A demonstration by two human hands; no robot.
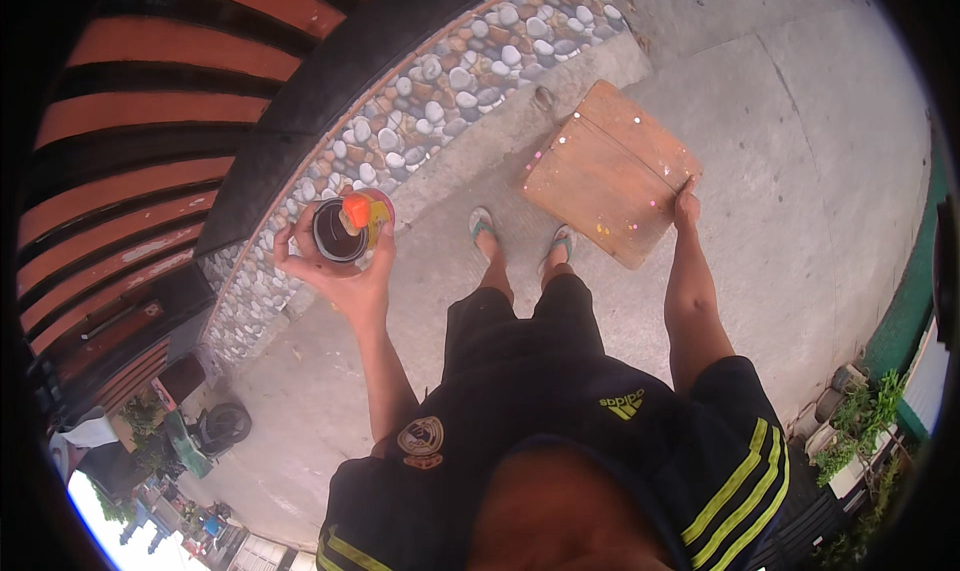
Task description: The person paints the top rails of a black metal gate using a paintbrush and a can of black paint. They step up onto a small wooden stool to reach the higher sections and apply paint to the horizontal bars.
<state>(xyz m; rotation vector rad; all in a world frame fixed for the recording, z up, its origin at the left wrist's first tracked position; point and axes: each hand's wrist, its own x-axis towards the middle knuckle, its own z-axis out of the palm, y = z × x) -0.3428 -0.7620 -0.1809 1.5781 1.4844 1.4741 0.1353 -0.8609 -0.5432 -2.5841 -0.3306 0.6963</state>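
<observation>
My left hand [335, 273] is wrapped round a small round dark container [336, 239], seen from above. Held with it is a red and yellow round item [380, 214], partly covered by a small orange-topped object [356, 210]; I cannot make out exactly what these are. My right hand [686, 201] grips the right corner of a flat, orange-brown wooden piece [605, 161], which has a dark line across it and small white and pink spots. My feet in flip-flops stand on the concrete below, between the two hands.
A pebble-covered strip [450, 81] with a concrete edge runs along the left, below a red and black slatted wall [150, 101]. Concrete ground [780, 171] extends to the right, with potted plants [860, 421] at the lower right. A dark wheel [225, 426] and clutter sit at the lower left.
</observation>
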